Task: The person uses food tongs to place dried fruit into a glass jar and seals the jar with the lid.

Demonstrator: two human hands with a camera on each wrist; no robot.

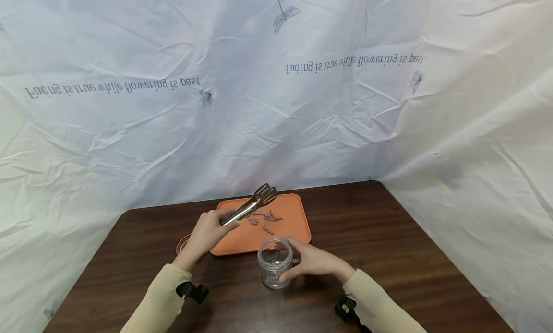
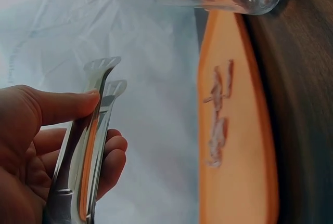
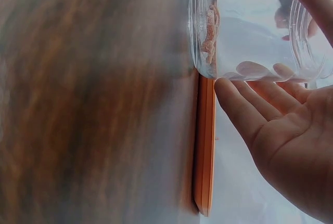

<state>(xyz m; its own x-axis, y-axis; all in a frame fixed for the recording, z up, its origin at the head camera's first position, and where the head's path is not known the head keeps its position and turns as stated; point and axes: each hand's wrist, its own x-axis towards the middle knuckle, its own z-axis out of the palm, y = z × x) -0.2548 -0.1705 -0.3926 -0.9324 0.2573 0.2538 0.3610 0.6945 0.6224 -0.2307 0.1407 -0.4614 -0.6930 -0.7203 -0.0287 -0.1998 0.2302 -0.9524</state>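
Metal tongs (image 1: 244, 212) are in my left hand (image 1: 211, 230), thumb on one arm and fingers on the other. Their slotted tips (image 2: 108, 73) stand slightly apart above the tray, with nothing between them. Several thin, shredded brownish-pink pieces (image 1: 271, 218) lie on the orange tray (image 1: 237, 239). Closer to me, a clear wide-mouthed jar (image 1: 274, 268) stands upright on the table without a lid. My right hand (image 1: 311, 260) grips it from the right, thumb in front and fingers behind. Through its wall, similar pieces (image 3: 210, 34) show at the jar's base.
A round ringed object (image 1: 183, 243) lies left of the tray, partly hidden by my left wrist. The dark wooden table (image 1: 380, 256) ends at a white printed cloth (image 1: 276, 131) hung behind and at both sides. Dark wrist cameras (image 1: 192, 292) sit on both forearms.
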